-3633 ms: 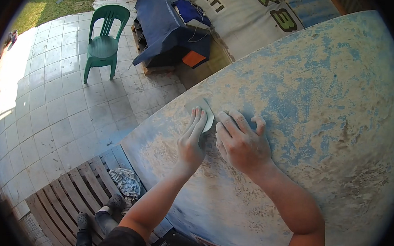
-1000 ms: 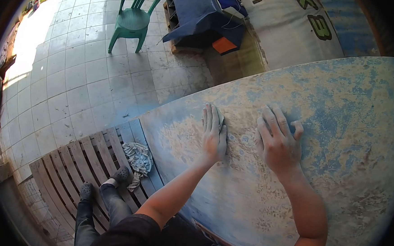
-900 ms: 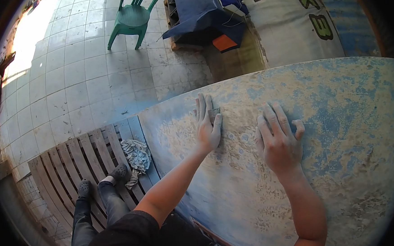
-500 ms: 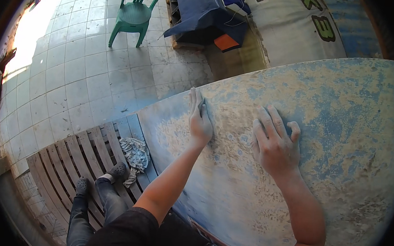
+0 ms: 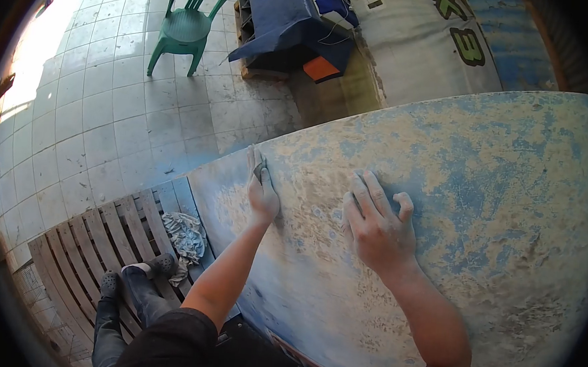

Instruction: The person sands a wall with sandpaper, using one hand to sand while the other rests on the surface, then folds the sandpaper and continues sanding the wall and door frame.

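Observation:
A large curved panel (image 5: 480,215), worn blue with patchy beige and dusty areas, spans the right and centre. Near its far left edge rests my left hand (image 5: 263,196), held edgewise, with a small grey piece (image 5: 259,171) between thumb and fingers. My right hand (image 5: 380,229) lies palm down on the panel's middle, dusty, its fingers apart and slightly bent. Whatever may be under that palm is hidden.
A slatted wooden platform (image 5: 95,243) with my feet on it is at lower left, beside a crumpled cloth (image 5: 185,235). Beyond are a green plastic chair (image 5: 186,26), a dark blue cover (image 5: 283,23) over a pallet, and a grey lettered sheet (image 5: 410,53).
Both hands have moved left and a little nearer across the panel. The grey piece in my left hand now shows. The whole view has shifted slightly.

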Available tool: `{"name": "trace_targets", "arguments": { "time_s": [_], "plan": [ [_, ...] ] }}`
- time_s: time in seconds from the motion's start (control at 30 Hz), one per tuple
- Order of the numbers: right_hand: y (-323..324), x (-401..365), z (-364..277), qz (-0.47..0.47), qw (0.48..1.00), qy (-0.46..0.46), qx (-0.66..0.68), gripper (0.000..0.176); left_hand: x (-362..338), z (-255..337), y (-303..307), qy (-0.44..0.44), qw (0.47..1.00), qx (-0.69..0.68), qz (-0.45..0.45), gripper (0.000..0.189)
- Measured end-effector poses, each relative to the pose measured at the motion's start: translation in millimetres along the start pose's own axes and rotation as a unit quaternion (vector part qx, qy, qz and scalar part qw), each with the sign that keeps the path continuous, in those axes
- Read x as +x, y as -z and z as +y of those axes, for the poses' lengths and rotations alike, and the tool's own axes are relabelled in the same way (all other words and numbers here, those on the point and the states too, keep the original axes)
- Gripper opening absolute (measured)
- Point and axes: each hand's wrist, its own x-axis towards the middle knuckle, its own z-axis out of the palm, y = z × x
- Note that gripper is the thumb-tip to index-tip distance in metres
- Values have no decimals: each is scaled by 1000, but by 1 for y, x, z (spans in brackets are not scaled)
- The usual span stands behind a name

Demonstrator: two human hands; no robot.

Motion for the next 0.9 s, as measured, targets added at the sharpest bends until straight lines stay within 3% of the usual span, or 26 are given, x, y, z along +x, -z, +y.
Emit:
{"name": "trace_targets", "arguments": {
  "time_s": [0.03,0.07,0.13,0.17,0.23,0.33,0.37,0.4,0.47,0.53,0.6,0.7,0.8,0.9],
  "plan": [
    [0,-1,-1,2,1000,-2,2,21,6,-2,4,123,991,-42,36,51],
    [1,-1,-2,1,1000,-4,12,21,-2,0,0,118,992,-40,34,51],
    [2,1,1,3,1000,-10,18,20,-32,69,-18,21,999,43,16,52],
    [3,1,2,2,1000,-7,13,20,-53,88,-20,-53,996,52,-50,53],
    [3,2,0,-1,1000,-3,13,20,-72,87,-18,-170,974,70,-130,55],
    [2,3,1,5,1000,-5,15,19,-36,42,-4,-126,988,71,-49,52],
    [2,4,2,3,1000,-7,18,19,-23,15,3,-66,994,75,-42,53],
    [2,2,0,-1,1000,-11,26,20,-19,16,2,-63,994,77,-43,53],
    [1,1,0,1,1000,-9,23,20,-9,22,6,44,997,59,17,55],
    [1,1,0,3,1000,-6,18,20,-39,42,-5,34,998,48,7,56],
    [2,2,0,0,1000,-8,14,20,-78,58,-11,-33,994,58,-82,56],
    [3,2,-1,-2,1000,-10,25,20,-76,60,-20,-51,997,57,-31,58],
    [3,2,-2,-4,1000,-14,22,20,-1,79,-21,-17,999,42,-7,61],
    [3,2,0,0,1000,-6,14,19,-24,65,-18,-10,999,43,-15,56]
  ]
}}
